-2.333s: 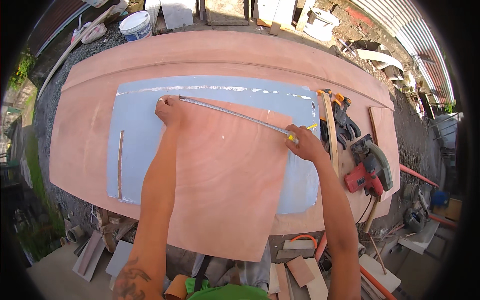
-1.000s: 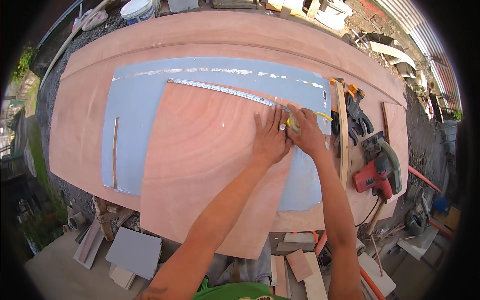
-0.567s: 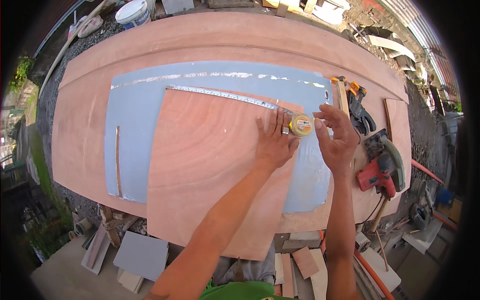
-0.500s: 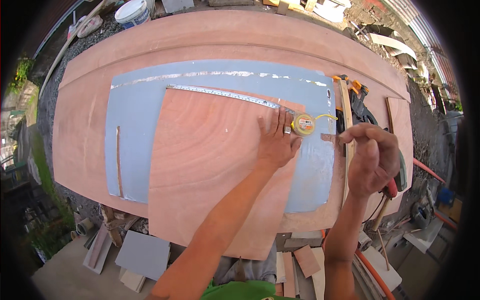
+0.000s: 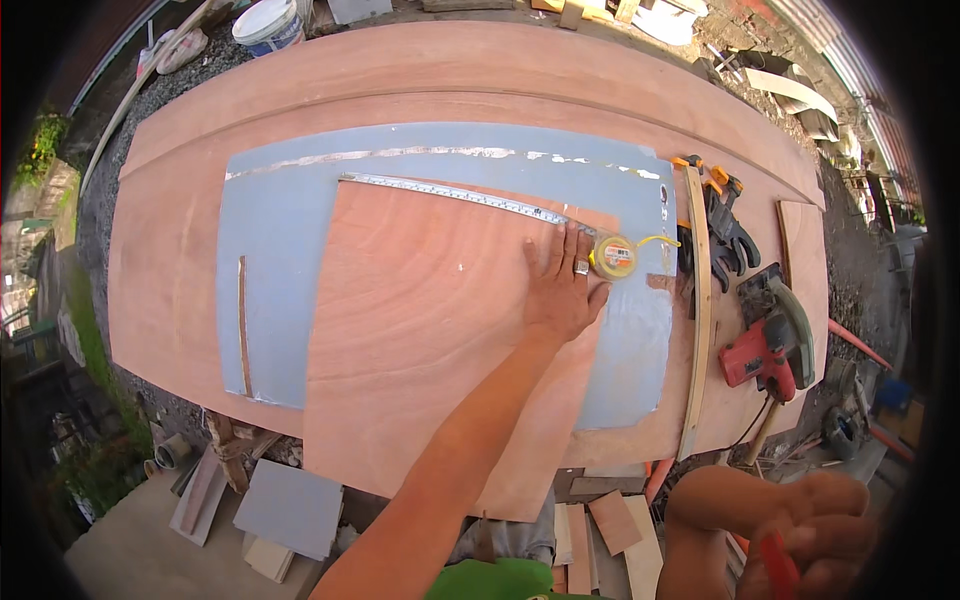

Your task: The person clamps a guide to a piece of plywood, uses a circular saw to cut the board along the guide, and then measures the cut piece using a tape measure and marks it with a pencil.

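Observation:
My left hand (image 5: 563, 290), with a ring on one finger, lies flat and spread on a reddish plywood panel (image 5: 430, 330). Its fingertips rest at the drawn-out blade (image 5: 450, 192) of a tape measure, right beside the clear and yellow case (image 5: 613, 257). The blade runs along the panel's far edge to its far left corner. At the lower right my right hand (image 5: 815, 510) is raised near me, its fingers curled around a small red object (image 5: 778, 565). Most of that object is hidden, so I cannot tell its kind.
Beneath the panel lies a blue-grey painted board (image 5: 270, 270) on a larger plywood sheet (image 5: 160, 280). To the right are a wooden strip (image 5: 697, 330), black and orange clamps (image 5: 722, 225) and a red circular saw (image 5: 765, 350). Offcuts (image 5: 288, 508) lie below; a white bucket (image 5: 267, 28) stands far left.
My right hand has moved down from beside the wooden strip to the lower right, and the red object now shows in it. The left hand stays on the panel.

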{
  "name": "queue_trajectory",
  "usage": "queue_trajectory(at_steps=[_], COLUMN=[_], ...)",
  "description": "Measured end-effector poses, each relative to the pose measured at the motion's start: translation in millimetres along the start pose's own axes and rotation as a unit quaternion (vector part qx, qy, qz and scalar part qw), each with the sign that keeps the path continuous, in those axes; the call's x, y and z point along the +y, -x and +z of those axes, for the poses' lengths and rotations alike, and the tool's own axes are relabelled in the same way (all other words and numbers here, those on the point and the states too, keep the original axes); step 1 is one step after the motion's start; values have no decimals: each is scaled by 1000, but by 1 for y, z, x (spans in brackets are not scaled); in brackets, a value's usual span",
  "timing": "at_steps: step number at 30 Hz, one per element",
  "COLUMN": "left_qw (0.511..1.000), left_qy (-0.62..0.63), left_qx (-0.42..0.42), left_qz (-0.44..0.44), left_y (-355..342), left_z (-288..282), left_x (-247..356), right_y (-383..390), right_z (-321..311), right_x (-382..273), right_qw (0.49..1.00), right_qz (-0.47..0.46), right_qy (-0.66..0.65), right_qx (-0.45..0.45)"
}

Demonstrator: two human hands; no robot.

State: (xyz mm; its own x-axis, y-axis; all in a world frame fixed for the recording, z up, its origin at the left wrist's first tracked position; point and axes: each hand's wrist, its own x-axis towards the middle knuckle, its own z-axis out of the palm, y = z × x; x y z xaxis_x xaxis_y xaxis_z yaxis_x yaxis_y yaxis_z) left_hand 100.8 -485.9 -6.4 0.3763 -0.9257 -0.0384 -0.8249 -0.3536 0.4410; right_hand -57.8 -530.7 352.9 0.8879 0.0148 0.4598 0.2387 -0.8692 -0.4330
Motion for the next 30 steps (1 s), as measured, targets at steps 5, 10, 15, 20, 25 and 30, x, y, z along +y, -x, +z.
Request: queue_trajectory(at_steps=[5,10,15,20,25,30], left_qw=[1000,1000,1000,1000,997,997], left_qy=[0,14,19,23,-5,24], left_qx=[-6,7,13,10,-71,-75], left_qz=[0,-8,-7,-13,-10,-9], left_y=[-1,0,-2,-1,-3,-1], left_z=[2,3,5,4,-1,-7], left_x=[6,0,4,2,1,5], right_y=[16,30,54,25,33,41], right_z=[139,204,231,242,283,308], right_x=[92,144,167,174,188,183], right_qw=[868,691,758,715,722,842], right_qz=[320,404,448,472,441,395], right_qy=[-168,-422,-143,-224,-312,-117], right_qx=[339,426,452,465,432,348])
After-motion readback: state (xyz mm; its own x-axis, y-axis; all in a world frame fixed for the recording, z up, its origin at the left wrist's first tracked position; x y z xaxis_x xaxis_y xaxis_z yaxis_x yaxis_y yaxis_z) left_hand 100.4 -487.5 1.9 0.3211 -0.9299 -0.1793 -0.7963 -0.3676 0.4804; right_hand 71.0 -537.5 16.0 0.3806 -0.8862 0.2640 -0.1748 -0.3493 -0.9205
